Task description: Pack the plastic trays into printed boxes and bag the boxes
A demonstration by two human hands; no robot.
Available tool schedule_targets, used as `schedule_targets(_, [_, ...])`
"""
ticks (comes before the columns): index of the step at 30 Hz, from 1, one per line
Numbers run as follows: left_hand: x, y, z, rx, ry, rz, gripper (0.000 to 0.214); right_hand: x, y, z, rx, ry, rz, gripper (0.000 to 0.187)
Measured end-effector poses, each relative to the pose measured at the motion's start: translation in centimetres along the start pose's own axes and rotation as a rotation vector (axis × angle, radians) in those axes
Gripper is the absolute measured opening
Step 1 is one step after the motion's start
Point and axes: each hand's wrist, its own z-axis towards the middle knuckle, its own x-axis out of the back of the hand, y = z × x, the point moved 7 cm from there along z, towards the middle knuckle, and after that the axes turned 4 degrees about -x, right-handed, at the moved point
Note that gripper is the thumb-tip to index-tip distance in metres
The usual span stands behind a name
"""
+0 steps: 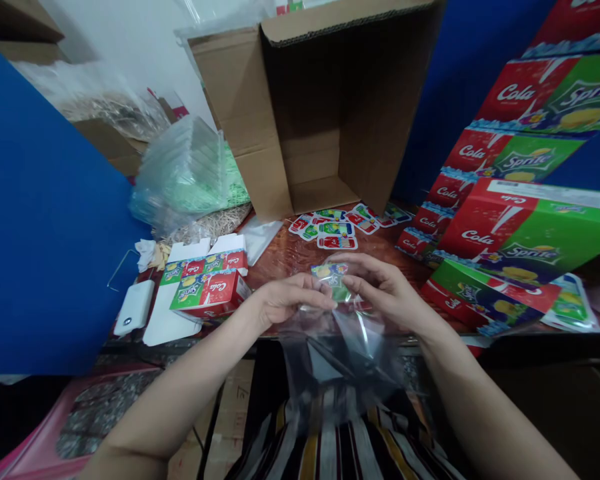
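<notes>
Above the table's front edge, my left hand point(299, 298) is closed in a pinch on a clear plastic bag point(347, 353). My right hand point(383, 290) has its fingers closed on a small green and blue Sprite-printed piece point(334, 279) between the two hands. The bag hangs loose below both hands, in front of my striped clothing. Whether the printed piece lies inside the plastic or against it, I cannot tell. Just beyond my hands, several cola and Sprite cut-out cards point(337, 236) are scattered on the red-brown table point(275, 257).
An open cardboard box point(243, 120) stands on its side at the back. Cola and Sprite cartons point(525, 230) are stacked at right. Small printed boxes point(213, 293), a white device point(134, 308) and a bundle of plastic bags point(180, 167) lie at left. Blue panels point(45, 220) flank the table.
</notes>
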Motion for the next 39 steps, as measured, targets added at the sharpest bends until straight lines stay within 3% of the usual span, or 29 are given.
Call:
schedule_targets(6, [-0.4, -0.2, -0.8, -0.051, -0.095, -0.011, 0.026, 0.9, 1.2, -0.2, -0.035, 0.080, -0.020, 0.033])
schedule_targets(9, [-0.1, -0.9, -1.1, -0.050, -0.106, -0.106, 0.024, 1.7, 1.7, -0.2, 0.021, 0.167, -0.028, 0.028])
schedule_targets(13, [0.0, -2.1, -1.2, -0.054, -0.131, -0.216, 0.049, 2.2, 2.4, -0.1, 0.033, 0.230, 0.004, 0.022])
schedule_targets(16, [-0.6, -2.9, -1.3, -0.050, -0.196, -0.156, 0.028, 2.0, 2.4, -0.2, 0.026, 0.242, 0.039, 0.019])
schedule_targets(18, [-1.0, -2.9, -1.4, -0.083, -0.233, -0.126, 0.027, 2.0, 2.3, -0.3, 0.032, 0.253, 0.057, 0.017])
schedule_targets(22, [-0.8, -2.1, -1.8, -0.196, -0.184, -0.143, 0.033, 2.6, 2.6, -0.7, -0.004, 0.299, 0.073, 0.020])
schedule_targets(28, [-0.1, -2.9, -1.9, -0.233, -0.085, -0.241, 0.042, 3.0, 2.8, -1.5, -0.034, 0.355, 0.072, 0.020])
schedule_targets(34, [-3.0, -5.3, -1.2, -0.167, -0.043, -0.562, 0.070, 2.2, 3.7, -2.8, -0.037, 0.315, 0.047, 0.017])
schedule_targets(39, [-5.5, -6.9, -1.0, -0.187, -0.161, -0.492, 0.078, 2.8, 4.5, -4.7, -0.024, 0.367, 0.016, 0.014])
